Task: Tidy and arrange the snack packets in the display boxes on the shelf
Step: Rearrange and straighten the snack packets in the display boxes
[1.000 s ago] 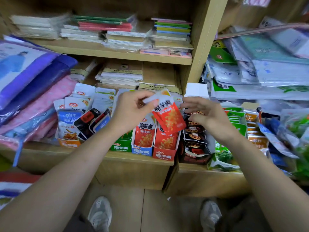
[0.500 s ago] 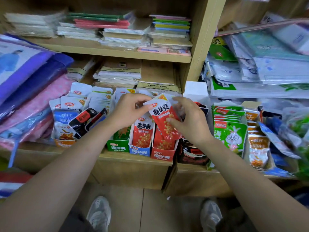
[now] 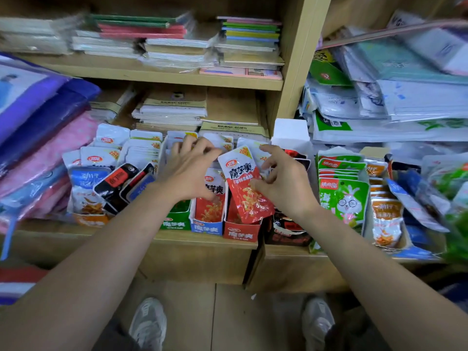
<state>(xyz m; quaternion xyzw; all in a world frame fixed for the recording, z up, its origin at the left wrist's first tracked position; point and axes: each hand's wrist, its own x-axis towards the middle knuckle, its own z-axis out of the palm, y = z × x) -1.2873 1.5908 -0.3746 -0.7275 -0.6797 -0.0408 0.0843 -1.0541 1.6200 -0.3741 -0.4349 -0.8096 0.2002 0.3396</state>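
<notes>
Red-and-white, one snack packet (image 3: 244,183) tilts over three display boxes (image 3: 206,226) at the front edge of the shelf (image 3: 45,230); our right hand (image 3: 286,183) pinches it; our left hand (image 3: 188,171) curls among packets, grip unclear.

**Light:** soft, even indoor light, apparently from above, moderately bright, with no hard shadows.
**Shade:** the recess behind the notebook stacks (image 3: 174,110), the face below the shelf (image 3: 177,239) edge and the floor (image 3: 192,312) are all dimmer.
**Glare:** mild sheen on the plastic-wrapped exercise books (image 3: 174,44) and on the silver tops of the snack packets (image 3: 112,139).
**Sharpness:** best at centre; the print on the red snack packet (image 3: 244,183) is legible.
**Blur:** the fingertips (image 3: 188,144) of the left hand (image 3: 187,173) are slightly smeared. The far right edge is heavily smeared — the green packets (image 3: 455,236) there are unreadable.
**Distortion:** wide-angle bowing — the shelf upright (image 3: 298,72) leans, and the forearms (image 3: 101,249) stretch toward the lower corners.
</notes>
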